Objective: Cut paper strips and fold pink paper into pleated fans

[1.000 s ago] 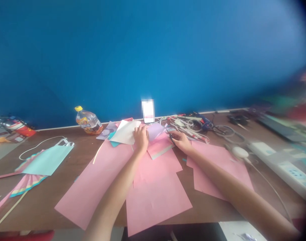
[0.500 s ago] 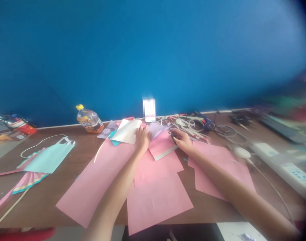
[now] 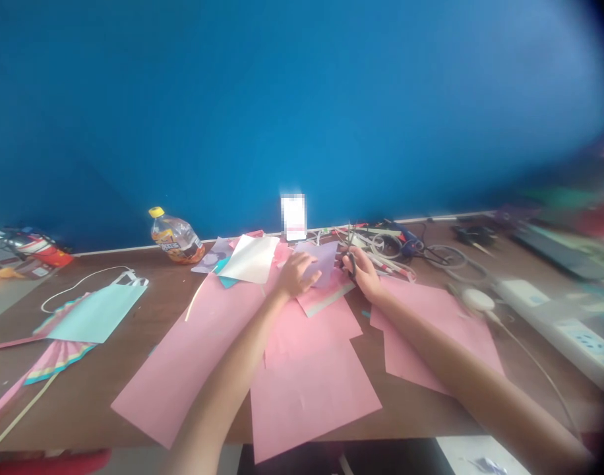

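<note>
My left hand (image 3: 298, 276) is over the left edge of a small purple paper sheet (image 3: 328, 258), its fingers apart. Whether the fingertips press on the sheet cannot be made out. Just right of that sheet, my right hand (image 3: 366, 276) is closed around dark scissors (image 3: 352, 256), whose blades point up and away from me. Beneath the purple paper lies a pink piece with a pale strip (image 3: 326, 302) along its near edge. Large pink sheets (image 3: 312, 402) spread under both forearms. A white sheet (image 3: 250, 258) rests left of my left hand.
A tilted bottle (image 3: 177, 239) and a propped phone (image 3: 295, 218) stand by the blue wall. Tangled cables (image 3: 381, 247) lie behind my right hand. At right are a power strip (image 3: 579, 340) and a white plug (image 3: 479, 301). A folded paper craft (image 3: 97, 313) lies at left.
My left hand has shifted right and slightly nearer, from beside the white sheet to the purple one, its fingers spreading. The scissors in my right hand have turned more upright.
</note>
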A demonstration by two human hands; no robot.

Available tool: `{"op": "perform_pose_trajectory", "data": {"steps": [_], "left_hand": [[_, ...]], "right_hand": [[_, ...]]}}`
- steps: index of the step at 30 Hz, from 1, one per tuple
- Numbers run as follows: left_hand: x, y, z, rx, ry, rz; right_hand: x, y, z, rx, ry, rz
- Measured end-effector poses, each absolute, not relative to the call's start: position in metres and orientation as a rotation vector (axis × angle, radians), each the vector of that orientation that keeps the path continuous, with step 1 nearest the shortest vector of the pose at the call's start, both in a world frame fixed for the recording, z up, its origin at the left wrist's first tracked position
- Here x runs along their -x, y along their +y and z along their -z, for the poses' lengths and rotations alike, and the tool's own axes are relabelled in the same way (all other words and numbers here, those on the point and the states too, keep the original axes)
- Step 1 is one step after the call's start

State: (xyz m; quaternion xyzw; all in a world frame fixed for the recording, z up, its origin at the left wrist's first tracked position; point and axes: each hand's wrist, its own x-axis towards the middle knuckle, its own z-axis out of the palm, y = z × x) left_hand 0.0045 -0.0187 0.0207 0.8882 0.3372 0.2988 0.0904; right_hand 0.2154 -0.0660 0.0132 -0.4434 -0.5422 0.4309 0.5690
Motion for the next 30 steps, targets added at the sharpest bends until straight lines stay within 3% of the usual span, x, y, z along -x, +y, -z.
{"op": "perform_pose_trajectory", "data": {"steps": [17, 30], "left_hand": [[-0.016, -0.032, -0.021, -2.894, 0.925, -0.802], [-0.002, -0.007, 0.004, -2.621, 1.613, -0.905]], "right_hand": [[-0.217, -0.066, -0.015, 0.988, -1.283, -1.104], [-0.213, -0.058, 0.0, 1.039, -1.406, -1.117]]}}
